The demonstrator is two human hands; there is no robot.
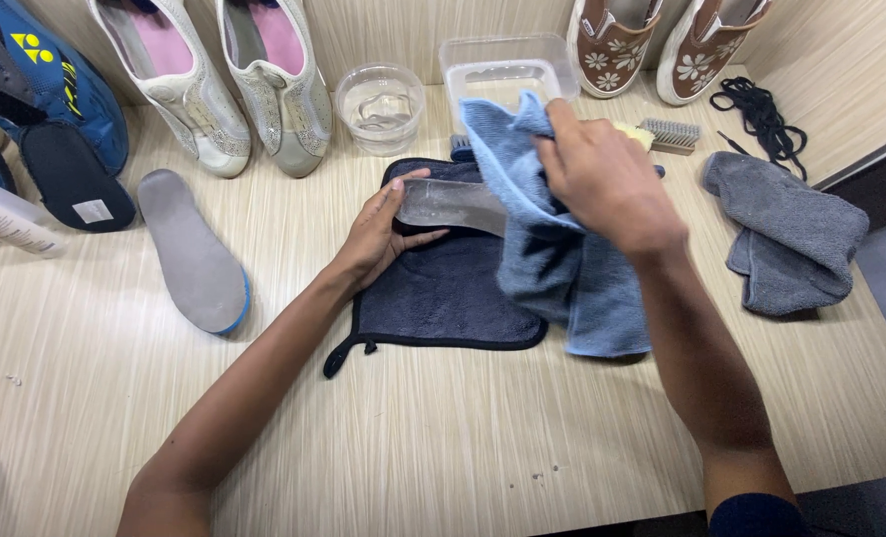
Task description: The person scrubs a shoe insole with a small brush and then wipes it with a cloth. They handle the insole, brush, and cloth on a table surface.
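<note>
Blue microfibre cloth [562, 249] clenched in the right hand [602, 179], rubbing the translucent grey insole [448, 204] that the left hand [378, 234] pins over the dark navy towel [443, 288]. Wiping's midway; left of the hands, the grey foam insole [194, 254] lies untouched on the counter [443, 428].

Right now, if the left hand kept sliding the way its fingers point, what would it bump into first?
The left hand points up and right along the clear insole it holds. Going on, it would likely first meet the blue cloth wrapped over the insole's far end by the right hand.
</note>
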